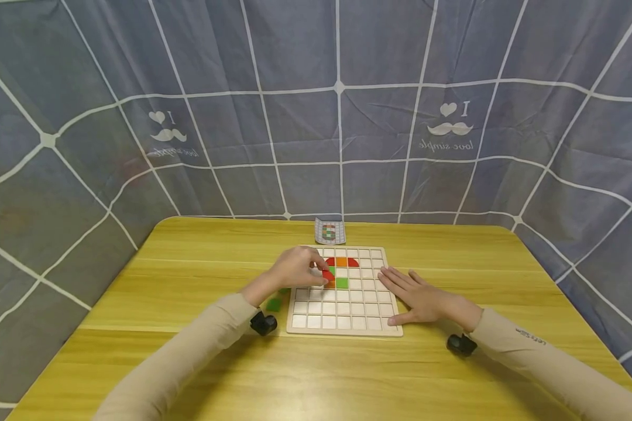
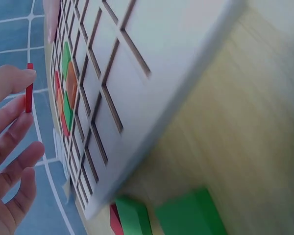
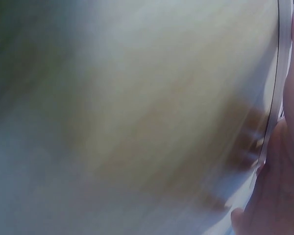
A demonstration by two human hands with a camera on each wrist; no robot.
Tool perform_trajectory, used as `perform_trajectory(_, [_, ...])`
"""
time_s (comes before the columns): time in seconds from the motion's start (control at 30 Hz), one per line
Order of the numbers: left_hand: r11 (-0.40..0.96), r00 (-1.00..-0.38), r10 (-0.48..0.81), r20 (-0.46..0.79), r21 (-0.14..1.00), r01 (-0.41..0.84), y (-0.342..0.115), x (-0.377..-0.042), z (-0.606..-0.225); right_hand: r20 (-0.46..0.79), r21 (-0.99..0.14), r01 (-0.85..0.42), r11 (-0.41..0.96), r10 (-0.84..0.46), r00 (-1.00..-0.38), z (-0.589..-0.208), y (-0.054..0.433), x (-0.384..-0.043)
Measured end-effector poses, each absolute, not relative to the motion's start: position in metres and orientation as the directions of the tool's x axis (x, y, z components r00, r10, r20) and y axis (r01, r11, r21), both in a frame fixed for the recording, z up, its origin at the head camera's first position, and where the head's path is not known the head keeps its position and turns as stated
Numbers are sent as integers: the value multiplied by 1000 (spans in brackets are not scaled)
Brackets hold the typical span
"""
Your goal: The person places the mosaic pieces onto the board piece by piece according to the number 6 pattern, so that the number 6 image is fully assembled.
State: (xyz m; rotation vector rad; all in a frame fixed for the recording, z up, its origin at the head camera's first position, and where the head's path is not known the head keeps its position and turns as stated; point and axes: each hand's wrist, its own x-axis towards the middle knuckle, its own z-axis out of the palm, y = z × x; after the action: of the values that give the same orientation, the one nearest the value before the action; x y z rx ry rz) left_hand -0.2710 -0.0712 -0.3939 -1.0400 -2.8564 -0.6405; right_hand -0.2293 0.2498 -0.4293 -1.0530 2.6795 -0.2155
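1. Pinched between thumb and fingers of the left hand (image 1: 296, 268): one held red piece (image 1: 327, 275), above the left part of one gridded board (image 1: 357, 309); seen edge-on from the left wrist.
2. Spread flat over the board's right edge, fingers straight: right hand (image 1: 420, 297).
3. Set in the board's squares: two set red pieces (image 1: 353, 263), two orange pieces (image 1: 342, 262), two set green pieces (image 1: 342, 283).
4. Loose beside the board's left edge, on the table (image 1: 216, 251): two loose green pieces (image 2: 191, 213), one loose red piece (image 2: 116, 219).
5. Just beyond the board's far edge: one printed card (image 1: 330, 232).
6. At the wrists: two black devices (image 1: 263, 323), two beige sleeves (image 1: 205, 333).
7. Behind: grey-blue curtain (image 1: 300, 128) with white lines.
8. In the way: left hand, hiding several squares from the head view; right-wrist view mostly blurred.
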Motion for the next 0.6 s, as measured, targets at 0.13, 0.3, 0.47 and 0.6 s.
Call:
perform_trajectory(0.13, [673, -765, 621, 172, 384, 632, -62, -274, -398, -184, -232, -646, 727, -685, -705, -431, 250, -230])
perform_trajectory(0.3, [641, -740, 645, 192, 392, 660, -55, -274, -401, -179, -233, -651, 722, -690, -701, -431, 250, -230])
perform_trajectory(0.47, [645, -737, 654, 171, 382, 662, -47, -273, -400, -156, -233, -668, 707, -705, -692, -430, 251, -229])
perform_trajectory(0.6, [667, -749, 651, 128, 374, 644, -39, -274, -402, -133, -251, -675, 694, -715, -686, -432, 252, -230])
